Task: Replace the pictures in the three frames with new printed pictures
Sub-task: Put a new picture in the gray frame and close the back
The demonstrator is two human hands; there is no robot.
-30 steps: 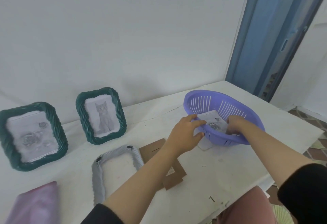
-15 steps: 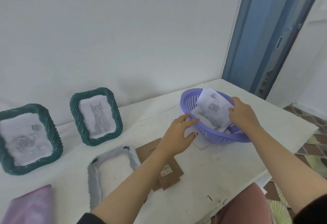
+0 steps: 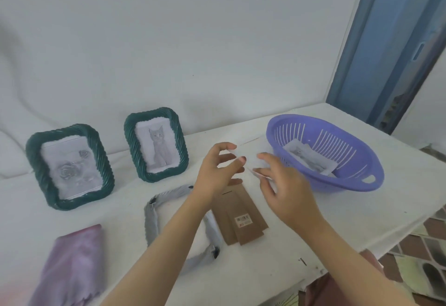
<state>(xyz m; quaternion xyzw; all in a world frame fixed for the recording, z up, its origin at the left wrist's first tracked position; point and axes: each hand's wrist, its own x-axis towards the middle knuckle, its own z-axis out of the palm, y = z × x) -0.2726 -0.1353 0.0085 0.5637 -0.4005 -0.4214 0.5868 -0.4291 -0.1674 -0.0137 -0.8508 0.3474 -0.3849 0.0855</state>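
Both my hands hold a white printed sheet [image 3: 252, 158] above the table, left of the purple basket [image 3: 347, 185]. My left hand [image 3: 217, 173] pinches its left edge between thumb and finger. My right hand [image 3: 284, 185] grips its right edge. The sheet is blurred and its print does not show. Another printed picture [image 3: 311, 160] lies in the basket. Two green frames stand by the wall, one with roses [image 3: 70, 168], one with a cat [image 3: 156, 146]. A grey frame [image 3: 152, 218] lies flat under my left forearm, with its brown backing board [image 3: 241, 218] beside it.
A folded purple cloth [image 3: 70, 267] lies at the front left of the white table [image 3: 301, 228]. A blue door frame [image 3: 386, 47] stands at the far right. The table's edge runs along the right, with tiled floor [image 3: 424, 240] below.
My right hand lifted a sheet out of the basket and carried it left. My left hand let go of the basket's rim and took the sheet's other edge.
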